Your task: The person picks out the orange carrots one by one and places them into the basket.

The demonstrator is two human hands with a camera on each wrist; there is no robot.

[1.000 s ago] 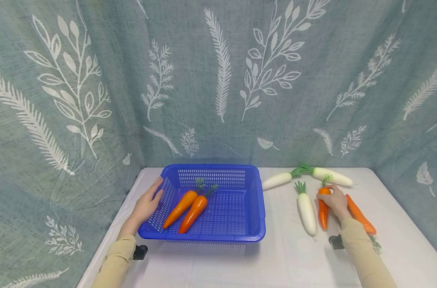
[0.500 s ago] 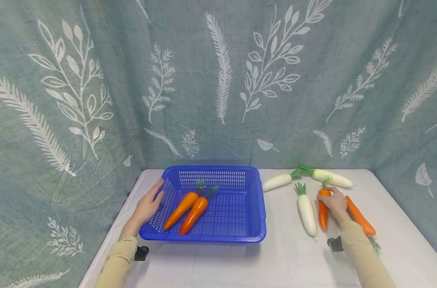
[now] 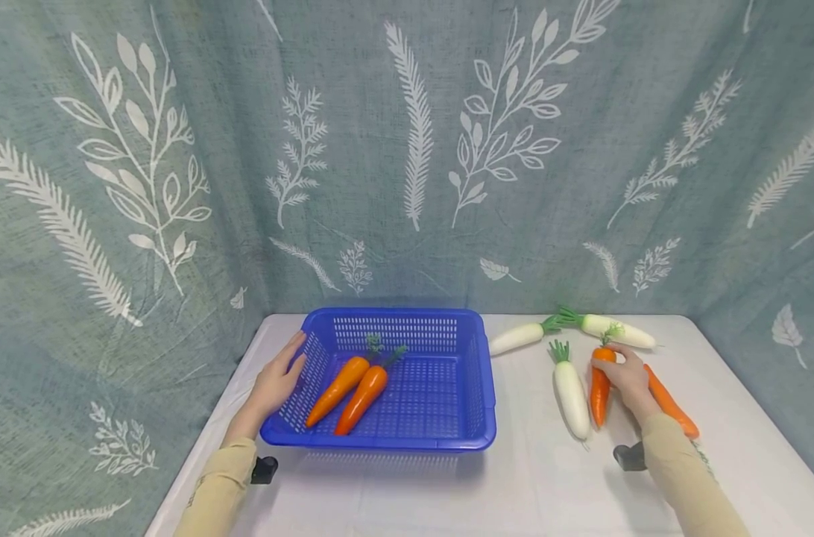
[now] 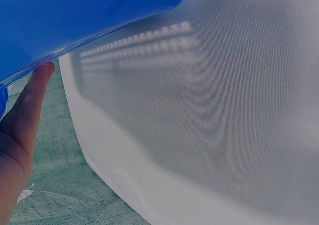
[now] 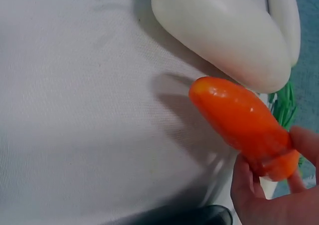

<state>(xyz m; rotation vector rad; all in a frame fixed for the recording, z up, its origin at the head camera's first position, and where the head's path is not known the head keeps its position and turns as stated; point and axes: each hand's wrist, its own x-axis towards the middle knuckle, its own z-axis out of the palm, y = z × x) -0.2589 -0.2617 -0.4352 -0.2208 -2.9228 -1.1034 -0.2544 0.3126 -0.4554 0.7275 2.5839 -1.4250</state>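
Note:
My right hand (image 3: 630, 377) pinches an orange carrot (image 3: 600, 399) near its leafy top, between thumb and fingers. In the right wrist view, the carrot's tip (image 5: 204, 88) stands a little apart from its shadow on the table. Just left of it lies a white radish (image 3: 571, 399), and to the right another carrot (image 3: 670, 403), partly behind the right forearm. My left hand (image 3: 276, 380) rests with extended fingers at the left side of a blue plastic basket (image 3: 380, 444). Inside the basket lie two carrots (image 3: 363, 399) side by side.
Two more white radishes lie at the back of the white table (image 3: 534, 477), one beside the basket (image 3: 517, 338) and one farther right (image 3: 622, 330). A patterned green curtain (image 3: 380, 149) hangs behind and at both sides.
The carrot in my right hand has risen slightly and its tip has swung a bit left. The left hand and basket have stayed put.

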